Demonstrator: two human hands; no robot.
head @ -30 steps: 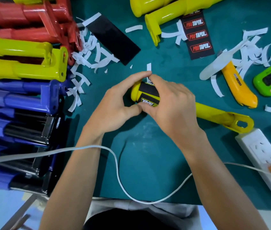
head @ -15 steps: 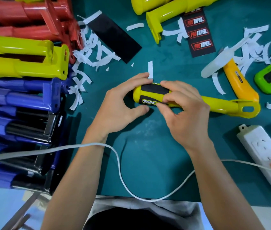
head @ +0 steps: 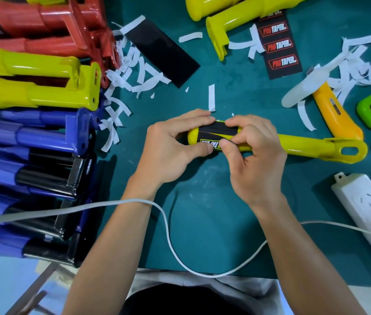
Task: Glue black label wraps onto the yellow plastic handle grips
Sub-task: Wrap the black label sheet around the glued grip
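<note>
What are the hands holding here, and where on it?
Both grip the yellow handle at its labelled end: left hand nearest the tip, right hand beside it, both pressing the black label.

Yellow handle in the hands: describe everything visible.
The yellow handle looks like glossy plastic, lying roughly level across the green mat, rounded end leftward, a flat lug with an oval hole at its right end. A black label wrap with yellow-edged lettering covers its left part. The left hand grips that end; the right hand pinches it over the label.
</note>
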